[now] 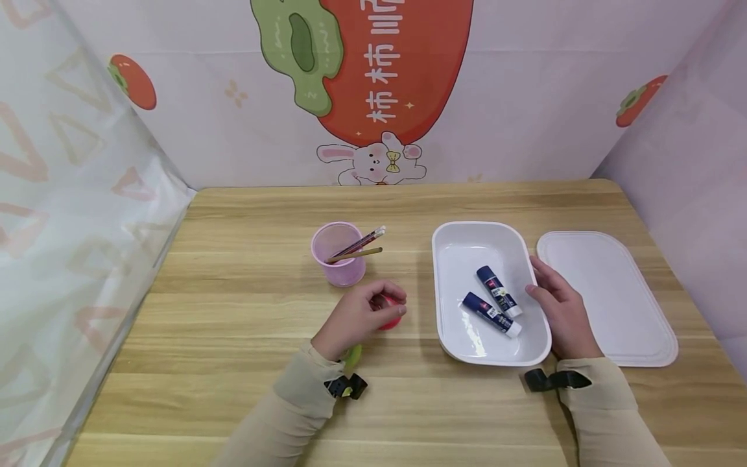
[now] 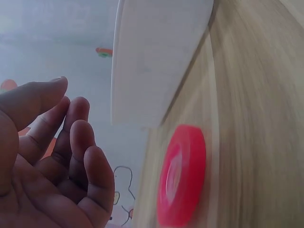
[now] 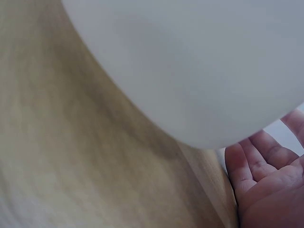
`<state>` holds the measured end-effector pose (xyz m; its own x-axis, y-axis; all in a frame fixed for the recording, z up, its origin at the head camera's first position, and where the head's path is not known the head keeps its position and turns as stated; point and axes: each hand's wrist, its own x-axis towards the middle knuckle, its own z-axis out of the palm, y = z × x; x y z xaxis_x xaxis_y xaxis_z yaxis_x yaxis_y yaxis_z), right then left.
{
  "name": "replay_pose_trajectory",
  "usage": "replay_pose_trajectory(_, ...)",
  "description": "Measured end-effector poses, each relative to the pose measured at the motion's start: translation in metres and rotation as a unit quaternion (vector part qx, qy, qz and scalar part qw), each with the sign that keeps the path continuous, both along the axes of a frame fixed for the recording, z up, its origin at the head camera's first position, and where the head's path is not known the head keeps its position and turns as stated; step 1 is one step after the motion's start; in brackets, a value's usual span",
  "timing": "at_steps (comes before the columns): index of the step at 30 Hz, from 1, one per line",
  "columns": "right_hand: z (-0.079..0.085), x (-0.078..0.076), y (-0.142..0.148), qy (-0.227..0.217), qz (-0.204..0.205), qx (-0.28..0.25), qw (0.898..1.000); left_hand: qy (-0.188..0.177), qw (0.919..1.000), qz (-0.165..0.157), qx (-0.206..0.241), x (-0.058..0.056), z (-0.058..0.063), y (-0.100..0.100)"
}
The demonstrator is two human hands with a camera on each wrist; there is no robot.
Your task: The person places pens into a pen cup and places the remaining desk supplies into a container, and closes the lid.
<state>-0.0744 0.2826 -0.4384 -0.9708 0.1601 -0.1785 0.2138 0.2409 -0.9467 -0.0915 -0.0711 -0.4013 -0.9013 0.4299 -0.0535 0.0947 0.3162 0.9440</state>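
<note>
My left hand (image 1: pixel 364 314) hovers over a round red object (image 2: pixel 183 175) on the table, fingers loosely bent and holding nothing. In the left wrist view a gap shows between hand and object; a pale centre shows, but its exact kind is unclear. A yellow-green object (image 1: pixel 353 357) lies partly hidden beneath my left wrist. My right hand (image 1: pixel 563 311) grips the right side of a white plastic container (image 1: pixel 440 305), thumb over the rim and fingers outside. Inside lie two dark blue glue sticks (image 1: pixel 498 289) with white ends, side by side at a slant.
A translucent pink cup (image 1: pixel 345 275) stands behind my left hand, with pencils (image 1: pixel 358 243) leaning to the right in it. A white lid (image 1: pixel 613 305) lies flat at the right of the container. Patterned cloth (image 1: pixel 525 97) hangs behind the wooden table (image 1: pixel 233 311).
</note>
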Motion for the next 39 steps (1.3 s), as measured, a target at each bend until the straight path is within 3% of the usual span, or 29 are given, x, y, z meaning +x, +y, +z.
replay_pose_trajectory(9, 0.001, -0.001, 0.000, -0.008, -0.001, 0.009, 1.000, 0.006, 0.9969, 0.027, -0.074, 0.012, -0.005, -0.036)
replay_pose_trajectory(16, 0.000, -0.002, 0.001, -0.005, -0.002, 0.014, 1.000, -0.024, 0.9951, 0.043, -0.086, 0.017, -0.012, -0.058)
replay_pose_trajectory(24, -0.001, 0.000, 0.001, -0.001, -0.002, 0.003, 1.000, -0.032, 0.9924, 0.052, -0.106, 0.023, -0.017, -0.075)
replay_pose_trajectory(33, 0.000, 0.000, 0.000, -0.003, -0.001, -0.001, 1.000, -0.012, 0.9887, 0.053, -0.139, 0.025, -0.025, -0.089)
replay_pose_trajectory(39, 0.001, 0.000, -0.001, -0.001, 0.001, 0.006, 1.000, -0.032, 0.9869, 0.047, -0.151, 0.023, -0.027, -0.092)
